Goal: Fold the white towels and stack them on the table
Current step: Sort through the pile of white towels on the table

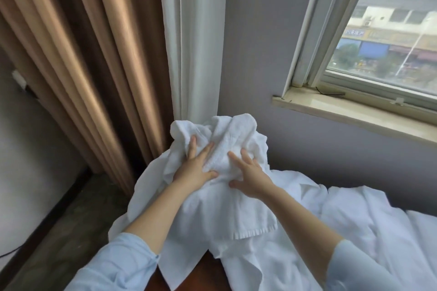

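1. A person's left hand (pixel 194 169) and right hand (pixel 251 178) reach forward side by side onto a crumpled white towel (pixel 227 139).
2. The left fingers (pixel 207 150) lie straight and spread, pressing flat on the cloth with the thumb out to the side. The outer fingers are hidden by a fold. The hand grips nothing.
3. The right fingers (pixel 246 157) are likewise straight and spread, pressing on the towel just beside the left hand and holding nothing.
4. The towel is bunched in a heap at the far end of the worktop (pixel 205 275), near the wall. Its fringed edge (pixel 255 231) hangs toward the person.
5. Under it, more white towels (pixel 295 208) lie rumpled and spread over the dark brown worktop, trailing off to the right.
6. Both forearms are bare, with pale blue sleeves (pixel 123 264) pushed up.
7. Behind the heap hang a white curtain (pixel 196 42) and brown curtains (pixel 94 42). A window (pixel 390 30) with a stone sill (pixel 343 108) is at the right.
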`<state>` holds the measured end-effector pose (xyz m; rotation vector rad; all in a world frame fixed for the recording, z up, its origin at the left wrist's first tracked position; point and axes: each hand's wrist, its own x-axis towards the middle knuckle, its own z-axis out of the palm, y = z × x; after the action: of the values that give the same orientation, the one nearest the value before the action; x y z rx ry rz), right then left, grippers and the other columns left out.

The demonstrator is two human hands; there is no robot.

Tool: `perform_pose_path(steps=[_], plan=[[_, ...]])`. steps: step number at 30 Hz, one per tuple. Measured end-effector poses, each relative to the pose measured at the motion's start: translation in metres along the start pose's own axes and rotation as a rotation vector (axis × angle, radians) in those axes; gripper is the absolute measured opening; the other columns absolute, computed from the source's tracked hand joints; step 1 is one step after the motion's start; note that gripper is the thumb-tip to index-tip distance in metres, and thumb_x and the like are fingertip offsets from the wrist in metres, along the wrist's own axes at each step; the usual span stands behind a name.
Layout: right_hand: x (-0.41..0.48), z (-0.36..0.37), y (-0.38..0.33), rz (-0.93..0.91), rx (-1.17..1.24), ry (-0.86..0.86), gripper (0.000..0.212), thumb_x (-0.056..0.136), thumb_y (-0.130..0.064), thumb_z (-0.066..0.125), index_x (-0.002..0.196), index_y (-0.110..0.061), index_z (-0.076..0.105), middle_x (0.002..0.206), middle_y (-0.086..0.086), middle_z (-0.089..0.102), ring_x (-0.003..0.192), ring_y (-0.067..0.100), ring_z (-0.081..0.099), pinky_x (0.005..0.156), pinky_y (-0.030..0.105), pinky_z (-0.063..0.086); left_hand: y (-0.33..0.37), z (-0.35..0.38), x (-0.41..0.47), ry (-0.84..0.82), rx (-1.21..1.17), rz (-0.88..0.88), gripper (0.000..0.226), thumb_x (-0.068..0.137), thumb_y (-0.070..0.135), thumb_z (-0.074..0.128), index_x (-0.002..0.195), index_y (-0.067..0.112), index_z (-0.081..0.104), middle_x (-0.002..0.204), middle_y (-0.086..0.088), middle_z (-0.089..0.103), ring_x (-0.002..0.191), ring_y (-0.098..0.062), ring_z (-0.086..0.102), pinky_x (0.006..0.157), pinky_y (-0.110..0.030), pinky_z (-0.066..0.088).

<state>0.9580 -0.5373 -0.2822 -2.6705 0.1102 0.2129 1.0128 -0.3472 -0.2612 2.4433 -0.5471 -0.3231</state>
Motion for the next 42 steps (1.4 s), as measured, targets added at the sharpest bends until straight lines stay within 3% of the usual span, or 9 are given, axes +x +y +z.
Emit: perform_pose_path(steps=[7, 13, 17, 19, 21, 25, 28, 33, 42], plan=[[0.033, 0.008, 0.011, -0.007, 0.03, 0.053, 0.088, 0.089, -0.035, 0.068, 0.155, -0.043, 0.009, 0.165, -0.001, -0.004, 0.15, 0.033, 0.004, 0.11, 0.044, 0.035, -0.007, 0.004, 0.032, 0.027, -0.024, 0.015, 0.09, 0.09, 0.026, 0.071, 0.155, 0.04, 0.011, 0.154, 0.006, -0.04, 0.15, -0.014, 0.012, 0.1, -0.016, 0.021], [0.019, 0.009, 0.013, -0.025, 0.018, 0.067, 0.086, 0.09, -0.04, 0.065, 0.154, -0.045, 0.008, 0.165, -0.004, -0.005, 0.15, 0.029, 0.005, 0.106, 0.042, 0.038, -0.003, 0.01, 0.021, 0.048, -0.015, 0.011, 0.091, 0.088, 0.026, 0.072, 0.155, 0.041, 0.012, 0.154, 0.009, -0.04, 0.151, -0.014, 0.007, 0.105, -0.017, 0.019], [-0.012, -0.001, 0.016, -0.047, 0.02, 0.06, 0.086, 0.091, -0.041, 0.064, 0.155, -0.043, 0.007, 0.165, -0.003, -0.004, 0.15, 0.024, 0.012, 0.105, 0.04, 0.04, 0.015, 0.008, 0.0, 0.039, 0.085, -0.121, 0.091, 0.088, 0.036, 0.069, 0.155, 0.044, 0.007, 0.155, 0.012, -0.037, 0.152, -0.022, 0.001, 0.118, -0.041, 0.025], [-0.033, -0.006, 0.022, -0.037, 0.026, 0.06, 0.084, 0.091, -0.041, 0.064, 0.155, -0.041, 0.009, 0.166, -0.003, -0.002, 0.15, 0.022, 0.015, 0.103, 0.039, 0.041, 0.031, 0.009, -0.012, 0.041, 0.186, -0.224, 0.093, 0.087, 0.044, 0.064, 0.154, 0.046, 0.0, 0.158, 0.011, -0.031, 0.15, -0.029, -0.016, 0.117, -0.061, 0.012], [-0.058, -0.011, 0.032, -0.007, 0.042, 0.08, 0.083, 0.091, -0.04, 0.064, 0.156, -0.039, 0.011, 0.166, -0.004, -0.001, 0.149, 0.022, 0.018, 0.1, 0.037, 0.041, 0.05, 0.017, -0.024, 0.07, 0.23, -0.247, 0.095, 0.087, 0.05, 0.062, 0.154, 0.043, -0.005, 0.161, 0.007, -0.027, 0.147, -0.031, -0.025, 0.114, -0.068, 0.002], [-0.113, -0.023, 0.067, 0.081, 0.093, 0.146, 0.08, 0.092, -0.037, 0.063, 0.156, -0.034, 0.017, 0.165, -0.003, 0.007, 0.147, 0.02, 0.024, 0.104, 0.038, 0.041, 0.094, 0.051, -0.049, 0.164, 0.302, -0.112, 0.095, 0.088, 0.053, 0.06, 0.155, 0.037, -0.006, 0.163, 0.0, -0.022, 0.147, -0.027, -0.027, 0.113, -0.065, -0.008], [-0.152, -0.033, 0.097, 0.149, 0.115, 0.193, 0.078, 0.091, -0.036, 0.063, 0.156, -0.03, 0.019, 0.164, -0.003, 0.014, 0.146, 0.019, 0.027, 0.105, 0.039, 0.042, 0.127, 0.082, -0.061, 0.117, 0.252, 0.006, 0.091, 0.09, 0.05, 0.059, 0.156, 0.034, -0.002, 0.164, 0.001, -0.018, 0.148, -0.025, -0.024, 0.116, -0.058, -0.01], [-0.219, -0.054, 0.152, 0.249, 0.159, 0.238, 0.076, 0.093, -0.036, 0.062, 0.156, -0.027, 0.021, 0.161, 0.0, 0.023, 0.145, 0.015, 0.028, 0.105, 0.033, 0.04, 0.182, 0.142, -0.073, -0.058, 0.175, 0.138, 0.087, 0.09, 0.047, 0.06, 0.157, 0.032, 0.006, 0.165, 0.002, -0.006, 0.151, -0.02, -0.012, 0.12, -0.052, -0.001], [-0.281, -0.07, 0.24, 0.405, 0.189, 0.215, 0.08, 0.093, -0.041, 0.061, 0.157, -0.023, 0.018, 0.162, -0.003, 0.022, 0.147, 0.014, 0.024, 0.111, 0.033, 0.033, 0.248, 0.224, -0.076, -0.248, 0.087, 0.163, 0.08, 0.09, 0.047, 0.06, 0.155, 0.024, 0.02, 0.162, 0.002, 0.019, 0.15, -0.019, 0.011, 0.12, -0.046, 0.019]])
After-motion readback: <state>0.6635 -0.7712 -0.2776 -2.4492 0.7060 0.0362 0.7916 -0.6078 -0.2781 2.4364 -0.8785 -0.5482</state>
